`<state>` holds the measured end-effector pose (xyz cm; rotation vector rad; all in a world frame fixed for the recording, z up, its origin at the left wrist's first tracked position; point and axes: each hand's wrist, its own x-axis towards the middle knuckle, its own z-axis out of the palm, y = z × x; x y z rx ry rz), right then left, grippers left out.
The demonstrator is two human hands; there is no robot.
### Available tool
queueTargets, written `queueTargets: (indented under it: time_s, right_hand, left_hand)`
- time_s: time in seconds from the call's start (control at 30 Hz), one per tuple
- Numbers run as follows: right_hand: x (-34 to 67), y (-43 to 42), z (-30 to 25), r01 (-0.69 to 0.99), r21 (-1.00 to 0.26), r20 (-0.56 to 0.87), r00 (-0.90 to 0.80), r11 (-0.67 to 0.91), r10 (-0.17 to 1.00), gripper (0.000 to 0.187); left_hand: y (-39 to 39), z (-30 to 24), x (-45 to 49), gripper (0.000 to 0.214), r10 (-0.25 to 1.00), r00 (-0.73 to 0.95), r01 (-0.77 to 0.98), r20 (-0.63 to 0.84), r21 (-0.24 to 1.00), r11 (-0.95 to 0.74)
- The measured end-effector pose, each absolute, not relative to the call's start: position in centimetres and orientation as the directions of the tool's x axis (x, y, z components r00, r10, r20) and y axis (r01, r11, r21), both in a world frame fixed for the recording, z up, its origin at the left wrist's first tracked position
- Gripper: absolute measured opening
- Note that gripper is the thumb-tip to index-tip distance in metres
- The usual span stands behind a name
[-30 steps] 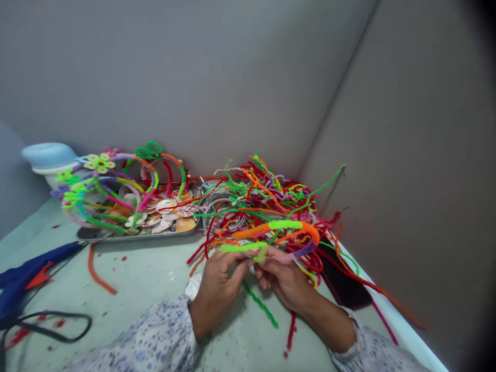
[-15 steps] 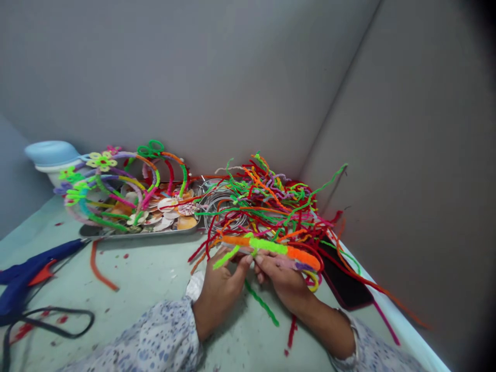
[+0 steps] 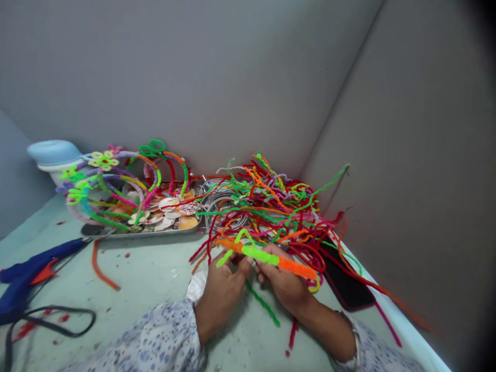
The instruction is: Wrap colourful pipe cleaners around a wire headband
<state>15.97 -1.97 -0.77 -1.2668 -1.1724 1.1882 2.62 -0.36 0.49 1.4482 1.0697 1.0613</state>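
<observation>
Between both hands is a headband [image 3: 260, 254] wrapped in pipe cleaner, banded orange, lime green and orange, seen nearly edge-on. A loose lime green pipe cleaner [image 3: 244, 235] stands up in a bent loop at its left part, with one end poking out over my left fingers. My left hand [image 3: 225, 284] pinches the band's left part, its thumb tip close to my right fingertips. Closed around the near side is my right hand [image 3: 284, 284], with the orange stretch passing over it. A bit of yellow shows below the right end. The fingertips are partly hidden.
Behind the hands lies a heap of coloured pipe cleaners [image 3: 271, 201] beside coiled wire [image 3: 222, 206]. Finished headbands [image 3: 155, 173] rest on a metal tray [image 3: 143, 234] of shells. A blue glue gun [image 3: 23, 281] lies left, a dark phone [image 3: 349, 284] right.
The headband has turned in my hands, its lilac and purple part now hidden beneath. The lime pipe cleaner now arches up above the band. Both hands stay nearly in place.
</observation>
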Motion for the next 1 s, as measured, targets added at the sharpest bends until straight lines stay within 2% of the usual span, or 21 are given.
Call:
queueTargets:
  time_s: [0.1, 0.27, 0.6, 0.8, 1.0]
  right_hand:
    - [15.8, -1.8, -0.3, 0.012, -0.997, -0.076, 0.065, -0.077, 0.995, 0.019]
    - [15.9, -1.6, -0.5, -0.008, -0.992, -0.123, 0.054, -0.122, 0.991, 0.018]
    - [16.2, -1.9, -0.8, 0.012, -0.998, -0.054, 0.023, -0.054, 0.998, 0.011]
    - [16.4, -2.0, -2.2, -0.015, -1.0, 0.011, -0.023, 0.011, 1.0, 0.013]
    - [16.3, -2.3, -1.5, 0.135, -0.988, 0.078, 0.001, 0.078, 0.997, 0.016]
  left_hand:
    - [-0.2, 0.3, 2.6, 0.017, 0.971, 0.233, 0.074, 0.062, 0.994, -0.081]
    - [-0.1, 0.4, 2.5, 0.017, 0.982, 0.164, 0.196, 0.096, 0.972, -0.127]
    - [-0.1, 1.1, 2.5, 0.007, 0.984, 0.133, 0.264, 0.114, 0.953, -0.146]
    - [0.0, 1.1, 2.5, 0.015, 0.972, 0.189, 0.318, 0.141, 0.928, -0.196]
    - [-0.4, 1.1, 2.5, 0.012, 0.977, 0.129, 0.27, 0.17, 0.942, -0.2]
